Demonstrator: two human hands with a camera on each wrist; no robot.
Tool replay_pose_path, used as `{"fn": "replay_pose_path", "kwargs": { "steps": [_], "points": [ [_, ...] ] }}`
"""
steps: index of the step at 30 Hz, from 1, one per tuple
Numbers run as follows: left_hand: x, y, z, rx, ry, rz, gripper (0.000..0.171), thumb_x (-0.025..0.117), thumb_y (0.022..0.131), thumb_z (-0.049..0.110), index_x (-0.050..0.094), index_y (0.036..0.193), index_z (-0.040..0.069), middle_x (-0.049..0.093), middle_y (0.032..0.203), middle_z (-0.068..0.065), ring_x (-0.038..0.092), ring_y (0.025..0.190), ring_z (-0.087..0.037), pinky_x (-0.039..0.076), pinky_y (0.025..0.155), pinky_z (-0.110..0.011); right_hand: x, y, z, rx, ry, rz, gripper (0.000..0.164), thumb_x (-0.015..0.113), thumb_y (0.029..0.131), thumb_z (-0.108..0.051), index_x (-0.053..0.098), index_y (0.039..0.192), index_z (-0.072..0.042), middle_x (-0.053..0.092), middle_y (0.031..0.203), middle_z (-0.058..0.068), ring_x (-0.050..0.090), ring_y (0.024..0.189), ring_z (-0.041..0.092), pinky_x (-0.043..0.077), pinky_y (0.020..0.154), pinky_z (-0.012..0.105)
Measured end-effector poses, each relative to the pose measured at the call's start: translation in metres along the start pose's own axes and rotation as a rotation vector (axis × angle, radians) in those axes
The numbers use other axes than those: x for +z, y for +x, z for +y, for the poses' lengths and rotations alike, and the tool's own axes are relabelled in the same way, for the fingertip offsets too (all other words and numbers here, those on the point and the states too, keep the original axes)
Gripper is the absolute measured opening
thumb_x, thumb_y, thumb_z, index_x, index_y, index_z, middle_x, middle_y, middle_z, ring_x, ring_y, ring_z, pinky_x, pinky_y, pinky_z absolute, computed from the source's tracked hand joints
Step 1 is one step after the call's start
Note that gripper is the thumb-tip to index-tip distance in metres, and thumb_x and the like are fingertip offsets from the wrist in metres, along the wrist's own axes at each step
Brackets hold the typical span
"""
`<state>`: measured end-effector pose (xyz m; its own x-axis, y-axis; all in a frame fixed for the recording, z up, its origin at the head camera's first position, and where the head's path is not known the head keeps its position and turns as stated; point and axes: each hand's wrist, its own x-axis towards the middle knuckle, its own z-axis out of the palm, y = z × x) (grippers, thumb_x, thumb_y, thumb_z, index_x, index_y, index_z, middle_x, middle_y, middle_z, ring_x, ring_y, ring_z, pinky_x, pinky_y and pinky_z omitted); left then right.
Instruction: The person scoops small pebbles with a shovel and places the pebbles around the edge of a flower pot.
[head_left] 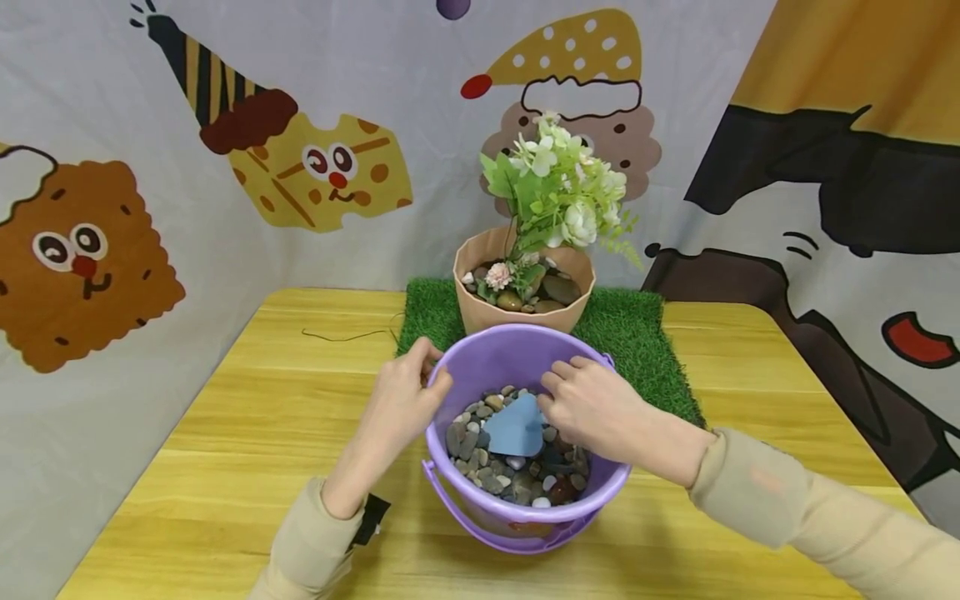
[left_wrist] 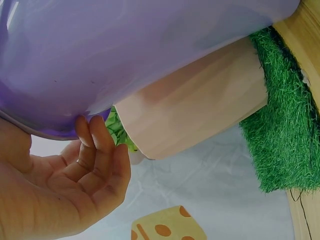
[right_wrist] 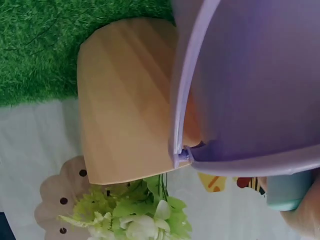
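A purple bucket (head_left: 465, 502) stands on the table, its floor covered with pebbles (head_left: 487, 479). At its left side my left hand (head_left: 397, 396) holds the rim, and the left wrist view shows curled fingertips (left_wrist: 96, 125) against the outer wall. My right hand (head_left: 596, 406) reaches in over the right side and grips a light blue toy shovel (head_left: 513, 427), whose blade lies over the pebbles. Most of the handle is hidden behind the fingers. In the right wrist view, a blue-grey part of the shovel (right_wrist: 289, 189) shows just past the bucket's rim.
Behind the bucket, a peach flowerpot (head_left: 517, 318) with white flowers (head_left: 573, 187) and stones stands on a green turf mat (head_left: 637, 354). A thin dark wire (head_left: 345, 337) lies on the wooden table (head_left: 247, 433) to the left. A printed cloth (head_left: 420, 75) hangs behind.
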<state>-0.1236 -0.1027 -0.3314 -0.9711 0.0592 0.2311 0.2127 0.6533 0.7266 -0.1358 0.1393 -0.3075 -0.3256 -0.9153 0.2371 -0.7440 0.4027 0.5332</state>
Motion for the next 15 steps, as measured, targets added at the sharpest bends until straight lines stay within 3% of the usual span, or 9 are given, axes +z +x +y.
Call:
{"fn": "replay_pose_path", "kwargs": {
  "steps": [9,15],
  "points": [
    [-0.0004,-0.0005,0.0004,0.0,0.007,0.002,0.012,0.056,0.085,0.01,0.058,0.096,0.005,0.061,0.073,-0.007,0.054,0.056,-0.013,0.046,0.044,-0.02,-0.0019,0.0,0.0029,-0.084,-0.014,0.062,0.007,0.066,0.068,-0.011,0.061,0.065,-0.015,0.055,0.065,-0.003,0.048,0.06,0.015,0.038,0.055,0.026],
    [-0.0001,-0.0004,-0.0007,0.008,0.007,0.011,0.012,0.057,0.084,0.009,0.058,0.095,0.004,0.061,0.072,-0.007,0.054,0.056,-0.013,0.046,0.044,-0.019,0.0013,-0.0003,0.0036,-0.092,0.031,0.101,0.006,0.065,0.062,-0.011,0.062,0.066,-0.015,0.057,0.066,-0.004,0.049,0.06,0.014,0.038,0.054,0.026]
  ]
}}
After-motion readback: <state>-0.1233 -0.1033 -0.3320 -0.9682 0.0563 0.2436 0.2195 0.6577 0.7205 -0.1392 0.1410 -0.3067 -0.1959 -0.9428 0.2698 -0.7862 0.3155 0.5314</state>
